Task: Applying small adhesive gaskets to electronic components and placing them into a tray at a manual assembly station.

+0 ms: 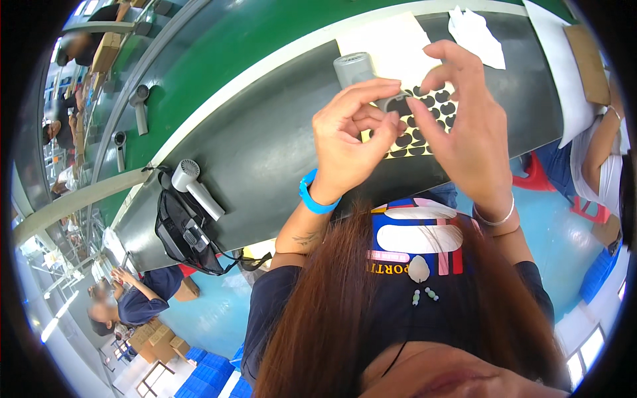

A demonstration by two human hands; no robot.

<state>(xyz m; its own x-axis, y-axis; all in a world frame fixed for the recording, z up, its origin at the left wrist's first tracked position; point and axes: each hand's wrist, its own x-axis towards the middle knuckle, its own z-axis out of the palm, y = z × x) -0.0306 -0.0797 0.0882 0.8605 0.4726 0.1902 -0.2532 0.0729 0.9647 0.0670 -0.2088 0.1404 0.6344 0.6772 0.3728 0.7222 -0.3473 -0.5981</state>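
My left hand (352,136), with a blue wristband, pinches a small round grey part with a dark face (398,105) between thumb and fingers. My right hand (474,129) is close beside it, fingers apart and curved, its thumb tip next to the part's edge. Whether that thumb touches the part I cannot tell. Under and behind the hands lies a pale yellow sheet of round black stickers (443,106), partly hidden by my fingers. Just beyond my left fingertips stands a grey cylindrical piece (353,68).
A blank cream sheet (391,40) and crumpled white paper (476,36) lie on the dark worktable (265,126). Left on it are a grey hairdryer-shaped device (198,189) and a black bag (179,225). More such devices (140,109) stand on the green conveyor. Co-workers sit around.
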